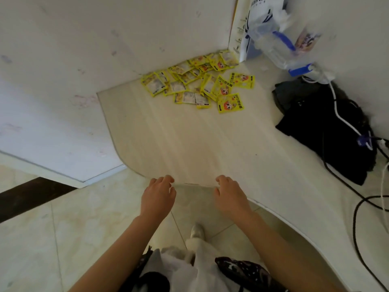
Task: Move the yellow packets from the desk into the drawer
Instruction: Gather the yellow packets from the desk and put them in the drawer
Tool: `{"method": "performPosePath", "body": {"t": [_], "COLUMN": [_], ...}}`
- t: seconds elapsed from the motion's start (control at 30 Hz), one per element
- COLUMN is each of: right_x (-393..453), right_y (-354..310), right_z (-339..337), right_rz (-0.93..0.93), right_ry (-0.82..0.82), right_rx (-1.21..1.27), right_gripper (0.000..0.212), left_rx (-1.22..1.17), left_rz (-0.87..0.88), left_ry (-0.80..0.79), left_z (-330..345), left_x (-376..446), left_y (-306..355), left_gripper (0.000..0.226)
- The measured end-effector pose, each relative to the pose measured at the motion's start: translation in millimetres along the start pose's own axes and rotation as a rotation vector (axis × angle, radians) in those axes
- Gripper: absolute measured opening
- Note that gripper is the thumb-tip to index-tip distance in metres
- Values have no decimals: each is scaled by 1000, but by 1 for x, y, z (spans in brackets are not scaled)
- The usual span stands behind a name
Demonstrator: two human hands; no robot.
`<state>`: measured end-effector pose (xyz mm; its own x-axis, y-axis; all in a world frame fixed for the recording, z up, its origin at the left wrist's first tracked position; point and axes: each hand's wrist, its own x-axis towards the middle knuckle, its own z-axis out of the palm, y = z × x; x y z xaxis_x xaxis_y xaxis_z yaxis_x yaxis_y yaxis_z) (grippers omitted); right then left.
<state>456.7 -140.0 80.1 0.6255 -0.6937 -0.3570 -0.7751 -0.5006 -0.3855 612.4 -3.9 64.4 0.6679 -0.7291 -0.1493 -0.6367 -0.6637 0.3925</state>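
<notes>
Head view, reading left to right: our left hand [158, 193] rests at the near edge of the surface [189, 144], fingers curled loosely over the lip and holding nothing. Our right hand [228, 194] sits just beside it on the same edge, also loose and empty. Neither touches a packet.

Farther back, tucked into the corner where the walls meet, lies the pile of packets [200, 83]. They overlap and the picture is blurred, so we cannot count them exactly; we make out roughly twenty, some face up, some face down. To the right of them stand one white paper bag [254, 24] and one clear bottle [280, 51] with blue trim, and nearer us one black bag [328, 127] with cables [357, 207] trailing over it, at least two.

No drawer shows anywhere in view. We judge both hands may be feeling for it under the edge, so the task is barely begun and every packet is on the surface.

Risks from here, as we see them: the packets are slick, flat and stacked, so a big handful could fan out and spill onto the floor. Those against the wall may be hard to lift cleanly. Reaching to the right end of the pile could knock the leaning bottle.
</notes>
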Motion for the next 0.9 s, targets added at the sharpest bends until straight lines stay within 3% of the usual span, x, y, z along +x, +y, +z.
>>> {"method": "performPosePath", "body": {"t": [0.6,0.77,0.9], "right_x": [196,247,287], "right_y": [-19,-21,-11], "right_z": [-71,-91,-104], "right_rz": [133,171,162], "right_ry": [40,47,57], "right_rx": [7,-48,-170], "right_gripper": [36,36,40], "left_rx": [22,-21,-109], "left_rz": [56,-18,-174], "left_ry": [-123,-152,-111], "left_z": [-53,-66,-73], "left_x": [245,316,366], "left_y": [-12,-29,-32], "left_gripper": [26,26,34]}}
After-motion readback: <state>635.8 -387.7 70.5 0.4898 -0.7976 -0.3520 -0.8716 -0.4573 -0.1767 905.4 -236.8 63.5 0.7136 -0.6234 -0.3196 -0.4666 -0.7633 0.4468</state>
